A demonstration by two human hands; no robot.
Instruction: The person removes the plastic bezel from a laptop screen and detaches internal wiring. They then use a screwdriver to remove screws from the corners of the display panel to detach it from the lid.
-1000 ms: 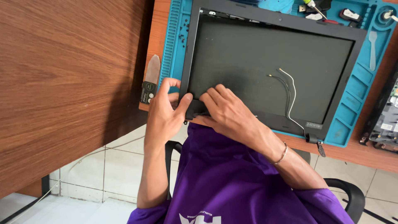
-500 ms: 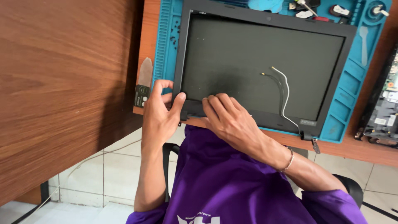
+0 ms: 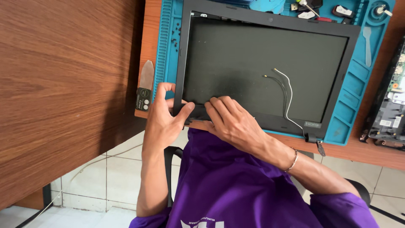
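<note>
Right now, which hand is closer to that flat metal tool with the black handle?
Left. The left hand is right beside the metal pry tool, fingers almost reaching it. The right hand is farther off, on the laptop screen frame's bottom edge.

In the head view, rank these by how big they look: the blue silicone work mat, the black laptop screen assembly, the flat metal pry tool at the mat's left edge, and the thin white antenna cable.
1. Blue silicone work mat
2. Black laptop screen assembly
3 and 4. Flat metal pry tool and thin white antenna cable: lengths look comparable, so unranked.

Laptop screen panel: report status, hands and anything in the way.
Both hands on bezel corner: left hand, right hand. Screen panel flat on blue mat. Two antenna wires lie across it.
</note>
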